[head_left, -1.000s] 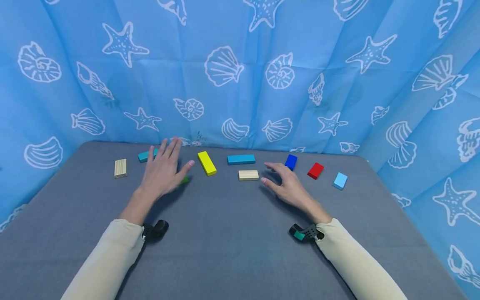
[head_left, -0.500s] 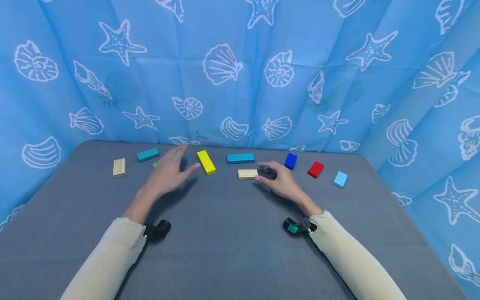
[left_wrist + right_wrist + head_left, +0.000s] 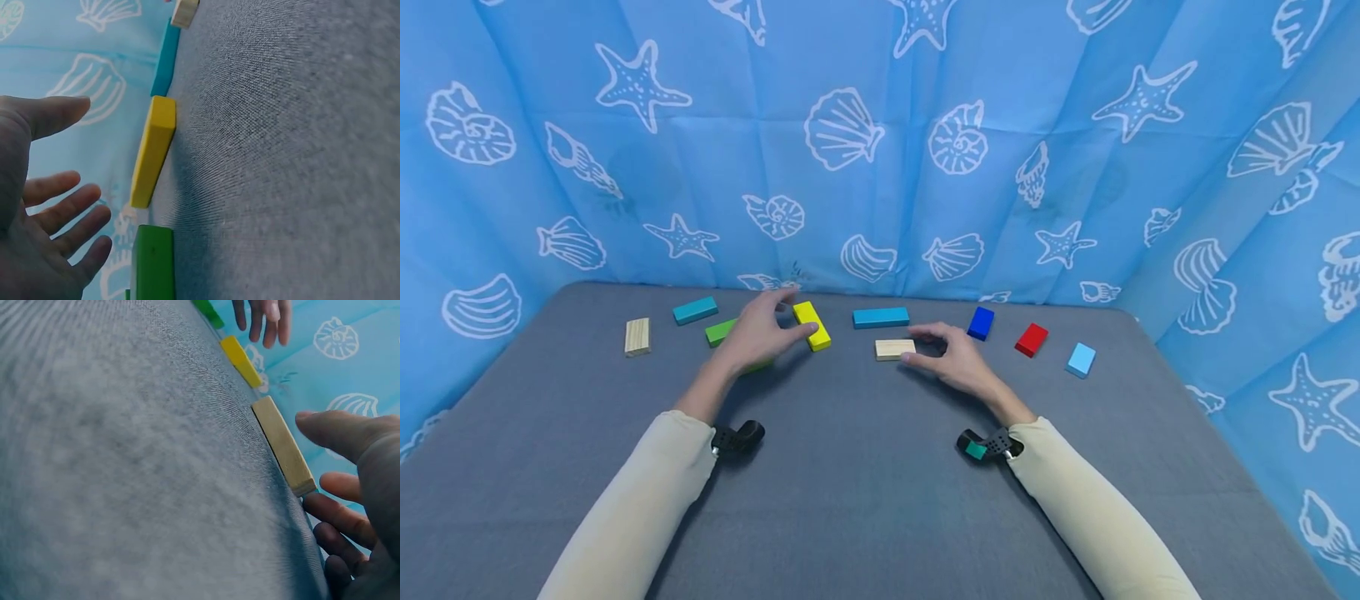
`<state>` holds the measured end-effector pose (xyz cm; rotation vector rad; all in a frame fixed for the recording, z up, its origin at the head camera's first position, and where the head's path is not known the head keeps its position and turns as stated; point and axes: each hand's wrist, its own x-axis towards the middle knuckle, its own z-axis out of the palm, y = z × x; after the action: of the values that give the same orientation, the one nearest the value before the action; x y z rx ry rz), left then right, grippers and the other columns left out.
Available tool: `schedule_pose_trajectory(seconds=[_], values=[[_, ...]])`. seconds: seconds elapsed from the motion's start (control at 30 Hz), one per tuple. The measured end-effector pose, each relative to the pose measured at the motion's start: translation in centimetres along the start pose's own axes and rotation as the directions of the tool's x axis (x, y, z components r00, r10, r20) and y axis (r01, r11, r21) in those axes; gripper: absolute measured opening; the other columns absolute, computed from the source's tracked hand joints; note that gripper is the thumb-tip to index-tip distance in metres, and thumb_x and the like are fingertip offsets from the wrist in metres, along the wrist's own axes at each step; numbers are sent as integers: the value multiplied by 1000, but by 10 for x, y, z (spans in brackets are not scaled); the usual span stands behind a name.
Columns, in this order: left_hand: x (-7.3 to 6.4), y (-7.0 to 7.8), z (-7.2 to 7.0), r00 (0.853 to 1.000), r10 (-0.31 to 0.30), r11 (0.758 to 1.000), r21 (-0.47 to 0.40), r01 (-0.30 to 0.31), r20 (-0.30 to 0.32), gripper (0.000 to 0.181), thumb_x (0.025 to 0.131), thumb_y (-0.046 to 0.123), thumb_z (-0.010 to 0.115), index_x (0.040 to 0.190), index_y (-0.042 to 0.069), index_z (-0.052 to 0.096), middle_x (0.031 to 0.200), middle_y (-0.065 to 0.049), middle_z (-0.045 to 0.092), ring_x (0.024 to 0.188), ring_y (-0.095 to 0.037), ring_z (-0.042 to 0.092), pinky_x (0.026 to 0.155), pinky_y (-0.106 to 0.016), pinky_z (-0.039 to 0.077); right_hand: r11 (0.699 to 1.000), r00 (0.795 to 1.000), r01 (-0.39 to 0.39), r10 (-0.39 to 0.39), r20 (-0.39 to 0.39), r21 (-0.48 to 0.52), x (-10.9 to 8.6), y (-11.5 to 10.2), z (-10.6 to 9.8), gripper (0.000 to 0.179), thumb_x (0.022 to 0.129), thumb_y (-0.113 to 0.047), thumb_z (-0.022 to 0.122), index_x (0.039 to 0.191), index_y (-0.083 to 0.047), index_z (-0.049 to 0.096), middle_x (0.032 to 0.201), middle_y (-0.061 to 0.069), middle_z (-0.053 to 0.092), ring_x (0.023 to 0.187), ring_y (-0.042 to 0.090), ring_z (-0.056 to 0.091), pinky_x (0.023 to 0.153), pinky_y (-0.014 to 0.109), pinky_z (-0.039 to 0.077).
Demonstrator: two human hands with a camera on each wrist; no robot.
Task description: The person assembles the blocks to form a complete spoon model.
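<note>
My left hand (image 3: pixel 752 335) hovers at the yellow block (image 3: pixel 808 315), its thumb overlapping the block in the head view. In the left wrist view the fingers are loosely spread and a gap shows between them and the yellow block (image 3: pixel 154 150). Green wood (image 3: pixel 720 332) shows on both sides of that hand, partly hidden under it. My right hand (image 3: pixel 958 360) is at the right end of a plain wooden block (image 3: pixel 891 350). Seen from the right wrist, its thumb and fingers are apart around the end of this plain block (image 3: pixel 282 444), not closed on it.
Behind the plain block lies a long blue block (image 3: pixel 881 317). To the right are a dark blue block (image 3: pixel 981 323), a red block (image 3: pixel 1032 340) and a light blue block (image 3: pixel 1081 360). A teal block (image 3: pixel 696 311) and another plain block (image 3: pixel 637 337) lie left. A curtain hangs behind.
My left hand has moved right from over the green wood toward the yellow block. My right hand has moved left to the plain block's end. The blocks stay in place.
</note>
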<state>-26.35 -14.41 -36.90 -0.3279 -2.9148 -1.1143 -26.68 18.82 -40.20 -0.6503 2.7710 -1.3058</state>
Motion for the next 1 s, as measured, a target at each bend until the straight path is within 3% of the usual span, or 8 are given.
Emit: schedule_pose_trajectory(seconds=[0.27, 0.6, 1.0], values=[[11, -3, 7, 1000, -28, 999, -16, 28, 6, 87, 88, 39, 78, 155, 2, 37, 152, -21, 42, 140, -39, 38, 111, -57, 34, 997, 999, 52, -52, -4, -57, 2, 4, 3, 43, 91, -24, 79, 129, -7, 70, 127, 12, 66, 123, 29, 56, 106, 50, 37], [24, -10, 12, 993, -87, 996, -15, 89, 75, 99, 80, 39, 86, 155, -1, 34, 156, -23, 36, 144, -41, 33, 115, -56, 30, 992, 999, 48, -50, -16, -113, 1, 7, 7, 36, 94, -23, 75, 126, -8, 72, 128, 13, 64, 122, 31, 52, 102, 52, 37], [24, -10, 16, 994, -88, 996, -26, 89, 57, 98, 77, 37, 89, 152, -1, 39, 151, -23, 43, 139, -41, 39, 113, -55, 33, 989, 996, 75, -80, -29, -128, -1, 7, 8, 37, 94, -22, 75, 127, -6, 71, 127, 13, 63, 117, 32, 51, 97, 52, 39]])
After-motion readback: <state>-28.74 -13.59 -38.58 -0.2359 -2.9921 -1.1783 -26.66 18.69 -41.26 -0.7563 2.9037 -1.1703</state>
